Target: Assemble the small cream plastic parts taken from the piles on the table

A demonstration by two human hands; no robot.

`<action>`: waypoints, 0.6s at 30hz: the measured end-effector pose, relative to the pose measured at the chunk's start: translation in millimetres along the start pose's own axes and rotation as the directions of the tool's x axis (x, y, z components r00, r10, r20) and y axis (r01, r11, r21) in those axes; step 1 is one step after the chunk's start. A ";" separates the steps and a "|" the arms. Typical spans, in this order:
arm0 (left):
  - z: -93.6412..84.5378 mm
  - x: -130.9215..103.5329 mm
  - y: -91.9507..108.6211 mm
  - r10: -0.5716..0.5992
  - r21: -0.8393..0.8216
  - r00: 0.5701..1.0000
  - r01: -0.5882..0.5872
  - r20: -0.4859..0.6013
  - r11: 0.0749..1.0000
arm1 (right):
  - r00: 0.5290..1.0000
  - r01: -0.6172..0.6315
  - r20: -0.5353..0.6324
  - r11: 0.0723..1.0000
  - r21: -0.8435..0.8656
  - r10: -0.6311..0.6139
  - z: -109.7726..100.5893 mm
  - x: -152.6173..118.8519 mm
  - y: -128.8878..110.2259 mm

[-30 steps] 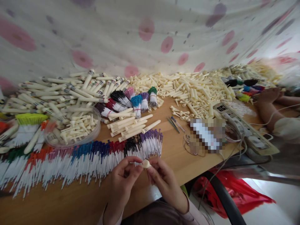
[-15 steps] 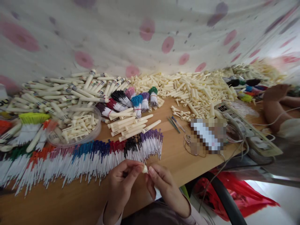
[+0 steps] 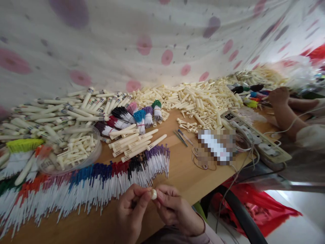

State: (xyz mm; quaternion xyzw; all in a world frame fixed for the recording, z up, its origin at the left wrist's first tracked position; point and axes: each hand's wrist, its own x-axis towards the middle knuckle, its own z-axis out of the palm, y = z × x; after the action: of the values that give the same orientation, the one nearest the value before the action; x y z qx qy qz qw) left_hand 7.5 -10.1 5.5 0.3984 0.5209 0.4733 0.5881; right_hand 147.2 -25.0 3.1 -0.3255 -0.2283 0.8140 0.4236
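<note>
Thumb and fingertips of my left hand (image 3: 134, 208) pinch a small cream plastic pen part (image 3: 154, 194) above the table's front edge. From the other side, my right hand (image 3: 177, 206) grips the same part, its fingers curled in. Most of the part is hidden by the fingers. Just beyond the hands lies a long row of pen refills (image 3: 101, 184), white with coloured tops sorted by colour. Several cream pen barrels (image 3: 137, 142) with slotted ends lie behind that row.
At left, a clear round tub (image 3: 98, 149) holds small cream parts. Behind it are piled pens (image 3: 50, 112), banded refill bundles (image 3: 139, 118) and loose cream parts (image 3: 193, 95). Tweezers (image 3: 180, 138), a power strip (image 3: 256, 137) and another person's arm (image 3: 286, 108) are at right.
The view has turned a little, shifting the table's contents left. Both hands stay together at the small part, which now shows its rounded end more; the right fingers are curled in closer.
</note>
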 end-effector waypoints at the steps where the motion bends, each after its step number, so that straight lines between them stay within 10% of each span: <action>1: -0.9 1.6 -2.3 -0.003 0.001 1.000 0.003 -0.008 1.000 | 1.000 0.004 0.000 1.000 -0.010 -0.004 -0.3 0.3 -0.2; 9: -2.4 7.0 -11.7 -0.063 -0.139 0.988 0.043 -0.141 0.989 | 0.991 0.121 -0.002 0.916 -0.382 -0.132 0.5 9.7 -3.1; 18: -1.7 5.1 -16.2 -0.125 -0.288 0.983 0.082 -0.136 0.954 | 0.998 0.069 0.029 0.976 -0.205 -0.064 1.2 27.4 12.8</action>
State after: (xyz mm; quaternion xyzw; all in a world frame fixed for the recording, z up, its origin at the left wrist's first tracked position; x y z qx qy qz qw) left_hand 8.1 -9.0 -11.5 0.2457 0.5122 0.5399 0.6212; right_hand 127.7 -9.1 -13.6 -0.3508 -0.3268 0.7748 0.4120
